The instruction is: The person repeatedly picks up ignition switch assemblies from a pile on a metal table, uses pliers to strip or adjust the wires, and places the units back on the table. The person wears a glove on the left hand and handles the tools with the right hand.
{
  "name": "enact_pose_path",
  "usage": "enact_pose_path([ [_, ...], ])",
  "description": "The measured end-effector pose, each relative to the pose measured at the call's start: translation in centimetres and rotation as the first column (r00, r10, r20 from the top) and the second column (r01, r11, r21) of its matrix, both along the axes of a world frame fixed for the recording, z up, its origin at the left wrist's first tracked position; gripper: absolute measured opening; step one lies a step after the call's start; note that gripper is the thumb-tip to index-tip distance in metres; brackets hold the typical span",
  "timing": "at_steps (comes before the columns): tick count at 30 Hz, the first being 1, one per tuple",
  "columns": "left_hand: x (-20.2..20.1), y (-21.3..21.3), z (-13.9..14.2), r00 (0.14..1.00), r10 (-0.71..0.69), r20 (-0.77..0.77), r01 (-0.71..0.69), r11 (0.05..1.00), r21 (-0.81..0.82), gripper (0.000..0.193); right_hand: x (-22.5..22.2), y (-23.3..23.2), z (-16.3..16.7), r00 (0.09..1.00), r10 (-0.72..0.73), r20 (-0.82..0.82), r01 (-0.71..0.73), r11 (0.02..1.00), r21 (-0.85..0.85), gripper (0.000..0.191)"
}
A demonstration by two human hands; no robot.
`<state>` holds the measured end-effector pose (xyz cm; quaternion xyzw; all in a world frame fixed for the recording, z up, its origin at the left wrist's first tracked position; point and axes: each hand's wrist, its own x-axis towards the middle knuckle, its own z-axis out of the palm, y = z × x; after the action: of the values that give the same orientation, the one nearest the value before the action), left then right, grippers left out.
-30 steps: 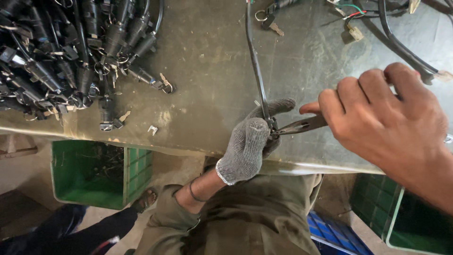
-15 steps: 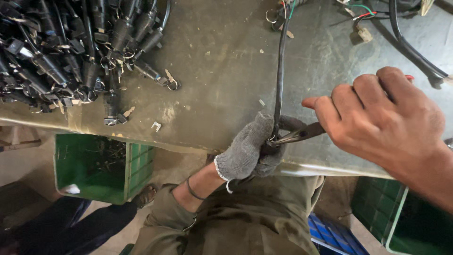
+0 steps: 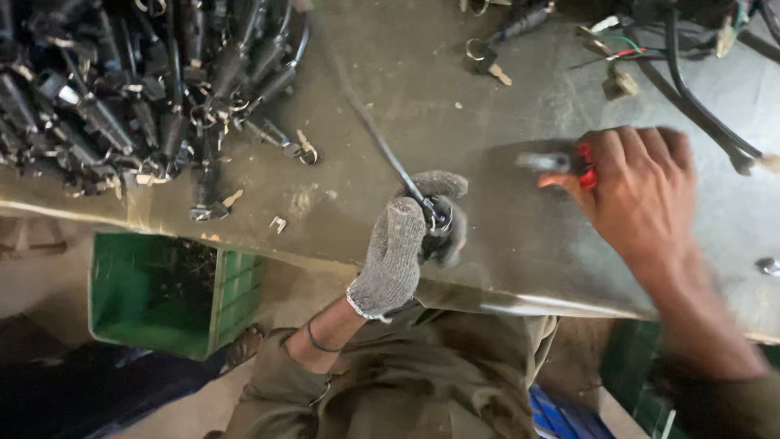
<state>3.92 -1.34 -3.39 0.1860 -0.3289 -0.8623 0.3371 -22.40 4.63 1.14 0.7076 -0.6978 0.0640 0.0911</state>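
Black cable (image 3: 382, 146) | its near end pinched in my gloved left hand (image 3: 406, 244) at the table edge (image 3: 520, 297), long axis running up-left from it | right hand (image 3: 642, 195), blurred, seems closed around red-handled pliers (image 3: 569, 161), apart to the right.

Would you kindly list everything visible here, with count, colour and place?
Black cable with metal end: one, black, across table centre, end held in gloved hand.
Heap of black cable connectors: many, black with metal tips, table upper left.
Red-handled pliers: one, blurred, in right hand.
Loose wires: several, black, green, red, table upper right.
Grey metal table: one, scuffed.
Green plastic crate: one, floor at left.
Left hand: grey knit glove, gripping cable end.
Right hand: bare, holding pliers.
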Motion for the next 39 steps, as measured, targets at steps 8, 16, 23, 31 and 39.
enact_pose_path([
  [8,-2.9,1.7,0.3,0.962,0.143,0.234,-0.052,0.934,-0.354,0.038,8.9,4.1,-5.3,0.263,0.081,0.961,0.134,0.984,-0.119,0.064],
  [16,-1.0,0.2,2.5,0.945,0.108,0.308,0.056,0.876,-0.478,0.024,7.8,5.7,-6.4,0.133,0.045,0.990,0.070,0.996,-0.055,0.032],
  [23,-1.2,1.2,2.6,0.833,0.369,0.412,0.105,0.627,-0.772,0.024,7.9,4.5,-4.1,0.640,0.204,0.740,0.023,0.958,-0.284,0.032],
  [31,-1.0,0.9,2.7,0.839,0.358,0.409,0.112,0.623,-0.774,0.036,8.4,5.5,-4.4,0.603,0.258,0.755,0.013,0.943,-0.333,0.034],
  [39,-0.6,0.1,3.9,0.816,0.307,0.490,0.256,0.568,-0.782,0.032,8.9,5.7,-5.0,0.498,0.147,0.855,0.036,0.981,-0.190,0.030],
])
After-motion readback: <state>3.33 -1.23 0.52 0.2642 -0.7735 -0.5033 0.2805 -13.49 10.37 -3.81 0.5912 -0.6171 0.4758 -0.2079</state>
